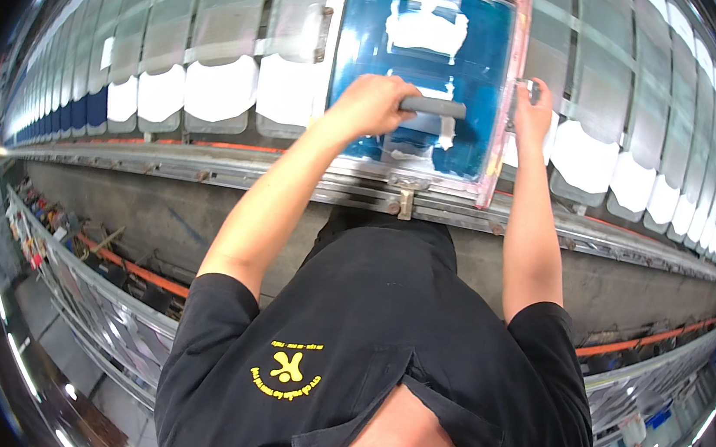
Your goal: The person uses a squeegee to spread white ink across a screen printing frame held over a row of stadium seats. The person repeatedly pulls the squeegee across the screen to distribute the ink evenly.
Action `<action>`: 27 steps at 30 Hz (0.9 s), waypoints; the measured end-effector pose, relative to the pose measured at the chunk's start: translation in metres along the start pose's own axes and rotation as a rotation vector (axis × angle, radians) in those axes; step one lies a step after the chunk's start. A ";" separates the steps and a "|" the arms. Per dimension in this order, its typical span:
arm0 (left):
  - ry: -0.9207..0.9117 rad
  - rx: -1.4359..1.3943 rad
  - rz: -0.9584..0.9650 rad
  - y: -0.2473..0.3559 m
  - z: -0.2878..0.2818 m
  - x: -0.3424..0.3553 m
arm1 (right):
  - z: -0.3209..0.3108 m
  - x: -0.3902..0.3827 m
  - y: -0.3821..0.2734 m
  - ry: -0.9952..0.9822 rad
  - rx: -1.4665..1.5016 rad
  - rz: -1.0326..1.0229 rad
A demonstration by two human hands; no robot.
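Left hand [379, 105]: fingers curled closed around one end of a grey squeegee [436, 107], which lies crosswise over the blue screen [481, 66], below its middle. Right hand [533, 115]: thumb and fingers bent, partly apart, at the right rim of the frame [516, 44]; I cannot tell whether they grip the small fitting there or only rest by it.

Step in hand, as I judge it: working white ink [427, 32] across the screen. I hold the squeegee from its left end only, so the right end is likely to ride light; even pressure and a constant tilt matter most. My right hand is well placed to steady the frame, since a shift would probably smear the print.

Surroundings: a row of grey boards [232, 5] runs to both sides, white cloth pieces [221, 87] on the nearer ends, dark blue pieces [95, 106] far left. A metal rail [249, 179] passes between me and the boards.

In the way: a metal bracket [406, 204] at the frame's near edge, just in front of my shirt [386, 288]. My left forearm crosses the frame's left rim; a low elbow could catch it. White pieces lie near both sides, so drips are a risk.
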State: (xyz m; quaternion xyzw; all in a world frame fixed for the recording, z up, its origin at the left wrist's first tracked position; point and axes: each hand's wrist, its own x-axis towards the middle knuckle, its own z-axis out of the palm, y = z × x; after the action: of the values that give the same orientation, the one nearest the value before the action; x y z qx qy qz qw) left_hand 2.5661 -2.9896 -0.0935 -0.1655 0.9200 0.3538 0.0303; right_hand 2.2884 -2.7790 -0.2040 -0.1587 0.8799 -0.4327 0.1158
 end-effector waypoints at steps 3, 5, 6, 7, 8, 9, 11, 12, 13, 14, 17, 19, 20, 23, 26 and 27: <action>-0.120 -0.020 -0.090 -0.002 -0.018 0.040 | -0.003 -0.001 0.013 0.029 -0.014 0.034; -0.152 -0.029 -0.079 -0.019 -0.016 0.059 | -0.001 0.008 0.007 0.045 -0.179 0.092; -0.161 -0.033 -0.087 -0.029 -0.012 0.062 | 0.008 -0.005 -0.010 0.269 -0.331 -0.100; -0.156 -0.015 -0.123 -0.029 -0.011 0.061 | 0.006 -0.018 -0.051 0.224 -0.289 -0.316; -0.151 0.007 -0.154 -0.027 -0.014 0.062 | 0.003 -0.027 -0.090 0.184 -0.242 -0.531; -0.149 0.029 -0.181 -0.025 -0.017 0.062 | 0.001 -0.035 -0.124 -0.098 -0.096 -0.590; -0.146 0.021 -0.198 -0.021 -0.017 0.066 | 0.017 -0.042 -0.133 -0.562 -0.146 -0.613; -0.149 0.021 -0.215 -0.018 -0.017 0.066 | 0.027 -0.052 -0.135 -0.517 -0.252 -0.668; -0.149 0.021 -0.235 -0.016 -0.016 0.064 | 0.034 -0.060 -0.133 -0.473 -0.359 -0.726; -0.110 0.037 -0.205 -0.016 -0.008 0.058 | 0.036 -0.068 -0.126 -0.457 -0.347 -0.732; 0.010 0.110 -0.108 -0.013 0.021 0.009 | 0.032 -0.110 -0.105 -0.417 -0.279 -0.778; -0.024 0.030 -0.117 -0.004 0.028 -0.017 | 0.022 -0.138 -0.104 -0.448 -0.252 -0.745; -0.080 0.014 -0.131 -0.003 0.026 -0.020 | 0.021 -0.136 -0.105 -0.514 -0.264 -0.697; -0.365 -0.105 -0.240 -0.011 -0.003 0.011 | 0.019 -0.108 -0.120 -0.732 -0.337 -0.576; -0.238 -0.008 -0.225 -0.011 -0.026 0.052 | 0.032 -0.063 -0.130 -0.565 -0.282 -0.679; -0.174 0.011 -0.245 -0.006 -0.029 0.059 | 0.036 -0.055 -0.130 -0.482 -0.262 -0.720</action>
State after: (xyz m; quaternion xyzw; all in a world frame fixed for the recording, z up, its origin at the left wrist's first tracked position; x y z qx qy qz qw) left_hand 2.5138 -3.0299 -0.0860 -0.2448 0.8888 0.3556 0.1539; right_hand 2.3746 -2.8592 -0.1186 -0.5641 0.7639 -0.2812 0.1386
